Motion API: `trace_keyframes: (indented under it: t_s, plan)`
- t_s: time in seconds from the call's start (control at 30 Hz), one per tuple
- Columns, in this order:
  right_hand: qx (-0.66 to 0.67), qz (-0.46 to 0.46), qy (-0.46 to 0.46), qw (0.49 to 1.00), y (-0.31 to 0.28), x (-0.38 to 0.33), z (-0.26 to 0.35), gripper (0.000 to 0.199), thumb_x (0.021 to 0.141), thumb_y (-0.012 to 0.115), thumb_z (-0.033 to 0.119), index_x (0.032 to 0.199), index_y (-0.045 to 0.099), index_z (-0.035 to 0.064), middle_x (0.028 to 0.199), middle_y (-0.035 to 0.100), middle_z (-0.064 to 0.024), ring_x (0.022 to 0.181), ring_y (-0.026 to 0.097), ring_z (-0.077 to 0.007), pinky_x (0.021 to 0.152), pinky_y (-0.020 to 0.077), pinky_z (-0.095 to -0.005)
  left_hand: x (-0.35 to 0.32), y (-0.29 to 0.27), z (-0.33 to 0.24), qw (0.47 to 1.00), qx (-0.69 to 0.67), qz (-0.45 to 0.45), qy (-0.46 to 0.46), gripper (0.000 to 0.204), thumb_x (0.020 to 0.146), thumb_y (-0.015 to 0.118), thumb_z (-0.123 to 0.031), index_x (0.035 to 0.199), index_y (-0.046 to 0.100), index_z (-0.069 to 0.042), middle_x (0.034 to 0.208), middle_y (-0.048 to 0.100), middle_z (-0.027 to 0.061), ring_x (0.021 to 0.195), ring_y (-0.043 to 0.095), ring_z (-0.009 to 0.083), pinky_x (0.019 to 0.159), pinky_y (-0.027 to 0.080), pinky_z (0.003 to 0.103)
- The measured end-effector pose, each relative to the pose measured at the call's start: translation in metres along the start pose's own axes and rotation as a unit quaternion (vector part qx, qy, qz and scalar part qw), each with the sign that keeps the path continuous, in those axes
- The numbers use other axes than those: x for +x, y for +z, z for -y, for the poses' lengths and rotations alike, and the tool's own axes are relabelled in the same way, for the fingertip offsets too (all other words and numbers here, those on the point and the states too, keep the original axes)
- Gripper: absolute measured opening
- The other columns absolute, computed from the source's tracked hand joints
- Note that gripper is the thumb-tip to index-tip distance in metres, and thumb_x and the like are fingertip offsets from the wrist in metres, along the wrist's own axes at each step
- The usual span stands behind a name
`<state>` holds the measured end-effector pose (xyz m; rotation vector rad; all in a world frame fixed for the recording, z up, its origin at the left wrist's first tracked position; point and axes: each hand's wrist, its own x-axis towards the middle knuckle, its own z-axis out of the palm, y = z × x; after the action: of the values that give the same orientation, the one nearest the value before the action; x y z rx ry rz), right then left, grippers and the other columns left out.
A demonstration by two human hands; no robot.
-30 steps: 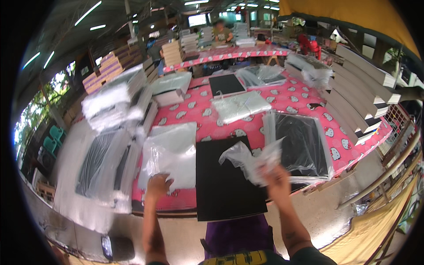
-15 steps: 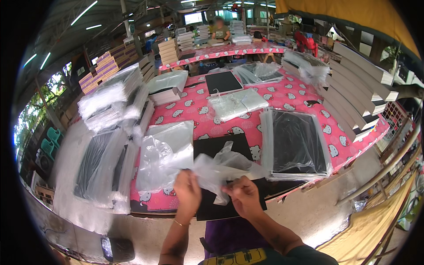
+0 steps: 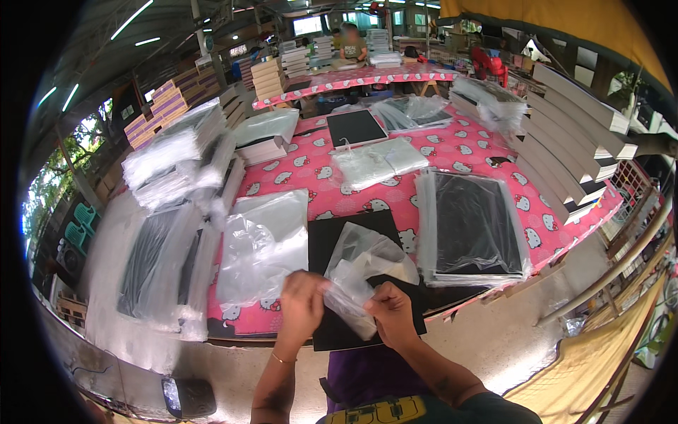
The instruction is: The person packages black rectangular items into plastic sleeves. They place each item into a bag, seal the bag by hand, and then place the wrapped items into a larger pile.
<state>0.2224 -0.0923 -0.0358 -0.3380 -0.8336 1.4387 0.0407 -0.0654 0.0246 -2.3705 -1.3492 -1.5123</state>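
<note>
A crumpled clear plastic bag (image 3: 369, 254) is spread between my two hands, above a flat black board (image 3: 328, 247) at the table's front edge. My left hand (image 3: 302, 304) pinches the bag's left side. On its lower right edge, the fingers of my right hand (image 3: 390, 312) are closed too. Left of the board lies a pile of flat clear plastic bags (image 3: 263, 247). To the right sits a stack of black boards wrapped in clear plastic (image 3: 473, 226). The black board is partly hidden under the bag and my hands.
Tall stacks of plastic-wrapped pieces (image 3: 176, 159) rise on the left. Thick grey-covered stacks (image 3: 572, 148) stand at the right edge. A pink patterned cloth (image 3: 282, 177) covers the table; another black board (image 3: 357, 128) lies farther back. A person (image 3: 352, 48) is behind the far table.
The plastic bag has opened out from a bunched shape and now lies flatter over the board. My right hand has shifted slightly; both hands keep their grip on the plastic.
</note>
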Motion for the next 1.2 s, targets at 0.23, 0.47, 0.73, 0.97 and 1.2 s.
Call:
trace_keyframes:
  t_s: [0.23,0.47,0.73,0.97,1.2]
  plan:
    - [0.039,0.009,0.130,0.991,-0.014,-0.009,0.029,0.043,0.084,0.065,0.013,0.122,0.044,0.0099,0.112,0.053,-0.0043,0.105,0.053,-0.0165,0.088,0.0467,-0.0338,-0.021,0.014,-0.022,0.991,-0.116,0.048,-0.039,0.008,0.081,0.056,0.003,0.088,0.055,-0.001,0.092,0.059,0.0173,0.078,0.058,0.0309,0.065,0.046,0.038]
    - [-0.330,0.298,-0.001,0.896,-0.035,0.001,0.125,0.023,0.088,0.056,0.011,0.110,0.060,0.0051,0.103,0.059,-0.0107,0.090,0.061,-0.0226,0.076,0.0484,-0.0312,0.032,-0.019,-0.040,0.947,-0.086,0.297,0.085,0.014,0.062,0.066,0.001,0.072,0.068,-0.008,0.136,0.042,0.0221,0.116,0.050,0.0343,0.096,0.041,0.041]
    - [-0.867,-0.135,0.152,0.456,-0.005,-0.061,0.244,0.043,0.086,0.059,0.043,0.082,0.069,0.0019,0.090,0.062,-0.0212,0.077,0.065,-0.0352,0.071,0.0508,-0.0434,0.070,0.037,-0.056,0.943,0.115,0.166,0.264,0.032,0.087,0.054,-0.019,0.105,0.057,0.007,0.115,0.054,0.0261,0.110,0.051,0.0398,0.098,0.040,0.049]
    - [-0.580,0.048,-0.102,0.807,-0.049,-0.139,0.259,0.043,0.092,0.053,0.045,0.086,0.069,0.0054,0.081,0.066,-0.0081,0.076,0.064,-0.0218,0.068,0.0501,-0.0374,0.067,0.023,-0.046,0.936,-0.096,0.212,0.265,0.023,0.083,0.061,-0.014,0.103,0.066,-0.002,0.122,0.054,0.0192,0.101,0.055,0.0342,0.083,0.046,0.041]
    - [-0.497,0.128,0.083,0.854,-0.038,-0.167,0.225,0.034,0.097,0.048,0.037,0.102,0.060,0.0051,0.081,0.061,-0.0078,0.076,0.061,-0.0206,0.073,0.0505,-0.0350,0.066,0.048,-0.075,0.871,-0.356,0.290,0.172,0.023,0.085,0.060,-0.018,0.100,0.067,-0.003,0.088,0.066,0.0146,0.072,0.060,0.0308,0.066,0.049,0.040]
